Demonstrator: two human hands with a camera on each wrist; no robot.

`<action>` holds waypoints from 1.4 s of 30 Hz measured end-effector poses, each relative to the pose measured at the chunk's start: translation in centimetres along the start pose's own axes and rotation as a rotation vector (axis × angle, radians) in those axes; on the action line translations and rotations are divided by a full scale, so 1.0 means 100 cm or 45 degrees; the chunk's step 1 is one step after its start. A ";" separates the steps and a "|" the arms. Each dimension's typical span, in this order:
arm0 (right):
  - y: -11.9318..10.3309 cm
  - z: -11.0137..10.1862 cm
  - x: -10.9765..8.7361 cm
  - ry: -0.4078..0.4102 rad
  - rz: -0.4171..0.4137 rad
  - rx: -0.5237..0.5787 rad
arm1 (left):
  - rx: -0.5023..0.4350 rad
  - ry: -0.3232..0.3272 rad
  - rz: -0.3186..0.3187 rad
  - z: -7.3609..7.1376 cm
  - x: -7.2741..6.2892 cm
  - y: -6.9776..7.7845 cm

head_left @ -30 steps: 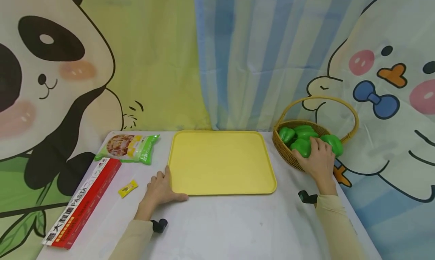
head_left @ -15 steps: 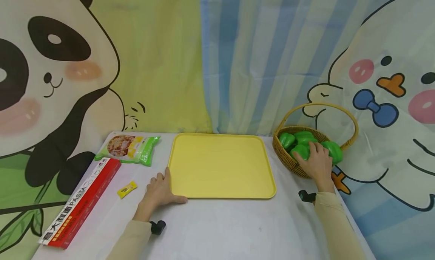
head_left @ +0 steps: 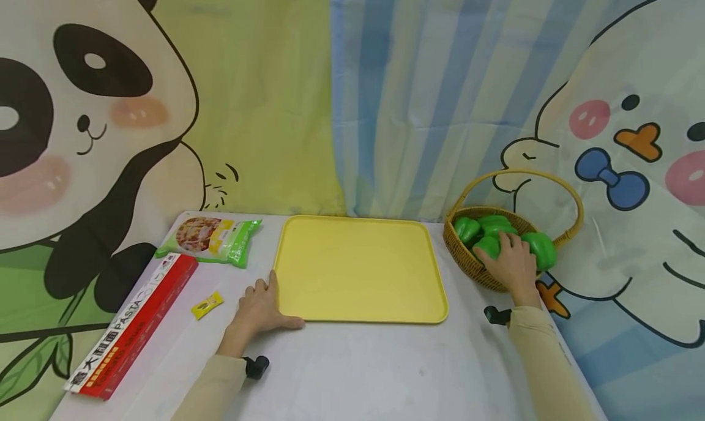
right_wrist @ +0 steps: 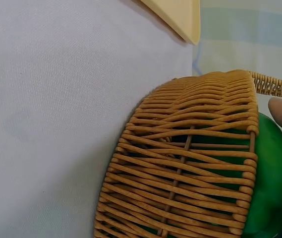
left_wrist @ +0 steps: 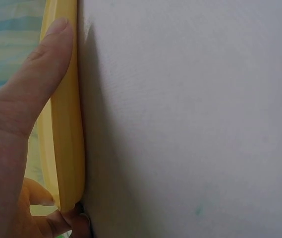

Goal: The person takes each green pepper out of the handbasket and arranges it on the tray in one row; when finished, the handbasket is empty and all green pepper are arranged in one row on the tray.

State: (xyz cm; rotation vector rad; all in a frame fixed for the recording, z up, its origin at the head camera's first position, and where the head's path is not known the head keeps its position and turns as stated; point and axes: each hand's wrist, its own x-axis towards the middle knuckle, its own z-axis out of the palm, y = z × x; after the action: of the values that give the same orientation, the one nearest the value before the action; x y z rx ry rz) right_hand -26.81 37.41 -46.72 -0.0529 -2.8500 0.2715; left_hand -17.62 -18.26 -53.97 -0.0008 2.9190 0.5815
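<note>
A yellow tray [head_left: 360, 268] lies flat in the middle of the table. My left hand [head_left: 256, 311] grips its near left corner; in the left wrist view the thumb [left_wrist: 44, 67] lies along the tray's front side and other fingers curl at the corner. At the right stands a wicker basket [head_left: 465, 262] with several green bell peppers [head_left: 492, 224] in it. My right hand [head_left: 512, 268] reaches over the near rim and holds a green bell pepper [head_left: 487, 248], thumb on its left side. The fingers' far ends are hidden among the peppers.
Left of the tray are a green food packet [head_left: 212, 240], a long red pasta box [head_left: 132, 326] and a small yellow sachet [head_left: 207, 305]. The basket's tall handle [head_left: 529, 172] arches behind the right hand. A printed curtain [head_left: 385, 103] hangs along the table's back edge.
The head view has shifted slightly, so the tray and basket sit a little lower in it. Both hands keep their places, at the tray corner and on the pepper.
</note>
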 end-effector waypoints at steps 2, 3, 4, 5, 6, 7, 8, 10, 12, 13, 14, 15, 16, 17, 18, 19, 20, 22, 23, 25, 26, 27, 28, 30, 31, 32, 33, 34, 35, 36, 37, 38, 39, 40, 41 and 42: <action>0.000 0.001 0.000 0.009 -0.014 -0.002 | 0.003 0.001 -0.001 0.000 0.000 0.000; 0.000 0.002 -0.001 0.010 -0.020 -0.004 | 0.005 0.003 -0.001 0.000 0.000 0.000; 0.001 0.002 -0.001 0.012 -0.027 -0.006 | 0.005 0.005 -0.001 0.000 0.000 0.000; 0.001 0.003 -0.001 0.009 -0.032 -0.010 | 0.005 0.006 0.000 0.000 0.000 0.000; 0.001 0.003 -0.001 0.004 -0.035 -0.012 | 0.006 0.008 0.001 0.000 0.000 0.000; 0.001 0.004 -0.001 -0.004 -0.035 -0.014 | 0.005 0.009 0.001 0.000 0.000 0.000; 0.001 0.004 0.000 -0.014 -0.032 -0.015 | 0.005 0.009 0.000 0.000 0.000 0.000; 0.001 0.004 0.000 -0.036 -0.027 -0.013 | 0.006 0.006 0.000 0.000 0.000 0.000; 0.001 0.004 0.001 -0.056 -0.022 -0.005 | 0.008 0.005 -0.004 0.001 0.000 0.000; 0.002 0.004 0.001 -0.061 -0.020 -0.004 | 0.008 0.003 -0.004 0.001 0.001 0.000; 0.002 0.003 0.002 -0.064 -0.018 -0.003 | 0.007 0.003 -0.002 0.001 0.001 0.000; 0.002 0.003 0.002 -0.064 -0.018 -0.001 | 0.007 0.001 -0.001 0.001 0.001 0.000; 0.002 0.003 0.002 -0.060 -0.018 0.000 | 0.006 0.001 -0.001 0.001 0.001 0.000; 0.002 0.002 0.002 -0.051 -0.020 0.001 | 0.003 0.000 -0.002 0.001 0.002 0.000; 0.002 0.003 0.002 -0.039 -0.024 0.002 | 0.000 -0.001 -0.001 0.000 0.002 0.000; 0.002 0.003 0.002 -0.025 -0.029 0.005 | -0.002 -0.001 -0.001 0.000 0.002 0.000; 0.002 0.003 0.001 -0.008 -0.035 0.009 | -0.003 -0.001 -0.002 0.000 0.002 -0.001; 0.002 0.004 0.001 0.029 -0.048 0.019 | -0.001 -0.005 -0.008 0.000 0.002 -0.001; 0.002 0.005 0.000 0.050 -0.054 0.023 | -0.001 -0.006 -0.007 0.000 0.003 -0.002; 0.002 0.005 -0.001 0.093 -0.065 0.030 | 0.001 -0.006 -0.003 0.001 0.003 -0.003; 0.003 0.006 -0.001 0.111 -0.066 0.034 | 0.004 -0.007 -0.001 0.001 0.003 -0.003; 0.003 0.006 -0.002 0.129 -0.066 0.039 | 0.005 -0.006 0.001 0.002 0.002 -0.003; 0.002 0.006 -0.002 0.144 -0.065 0.046 | 0.004 -0.004 0.003 0.002 0.002 -0.003; 0.002 0.005 -0.003 0.163 -0.054 0.075 | -0.002 0.001 0.008 0.002 0.002 -0.004; 0.001 0.005 -0.003 0.165 -0.044 0.094 | -0.004 0.002 0.009 0.002 0.002 -0.003; 0.001 0.004 -0.004 0.164 -0.033 0.111 | -0.009 0.002 0.009 0.002 0.001 -0.003; 0.000 0.004 -0.004 0.161 -0.022 0.131 | -0.016 -0.001 0.009 0.001 0.001 -0.003; 0.000 0.003 -0.005 0.157 -0.009 0.151 | -0.022 -0.003 0.007 0.001 0.001 -0.002; -0.001 0.003 -0.005 0.154 0.001 0.169 | -0.028 -0.005 0.006 0.001 0.001 -0.002; -0.001 0.002 -0.006 0.153 0.009 0.185 | -0.032 -0.008 0.004 0.000 0.001 -0.002; -0.002 0.001 -0.006 0.152 0.016 0.202 | -0.035 -0.012 0.001 0.000 0.001 -0.001; -0.002 0.000 -0.007 0.153 0.020 0.216 | -0.038 -0.015 -0.002 0.000 0.001 -0.001; -0.003 -0.001 -0.008 0.157 0.026 0.235 | -0.037 -0.017 -0.004 0.000 0.001 -0.001; -0.004 -0.002 -0.008 0.164 0.029 0.250 | -0.035 -0.018 -0.005 0.000 0.001 -0.001; -0.005 -0.003 -0.009 0.173 0.030 0.263 | -0.035 -0.020 -0.006 0.000 0.001 -0.001; -0.006 -0.004 -0.009 0.182 0.031 0.277 | -0.034 -0.022 -0.007 0.000 0.001 -0.001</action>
State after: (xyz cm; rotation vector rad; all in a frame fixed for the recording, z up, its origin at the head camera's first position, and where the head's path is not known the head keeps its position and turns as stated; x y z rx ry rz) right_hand -25.81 36.79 -46.47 -0.0608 -2.6629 0.5575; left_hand -17.69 -18.37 -54.00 -0.0077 2.8934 0.6170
